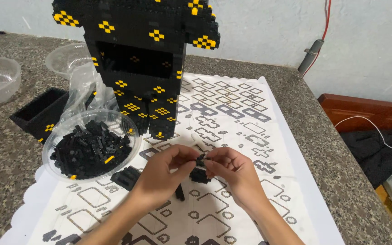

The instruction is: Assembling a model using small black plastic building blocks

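Both forearms came up from the near edge of the worktop and met over the printed mat, a little nearer than its middle. We noted the left hand turned palm-inward, fingers curled, thumb and forefinger pinched shut on a small black brick piece. The right hand faced it, fingers bent, its fingertips closed on the same piece from the other side. The piece sat between the two hands, held just above the mat. A second black piece lay under the hands; whether it touched them we could not tell. Left of the hands stood a clear bowl of black bricks. Behind it rose the tall black-and-yellow model, toward the far edge.
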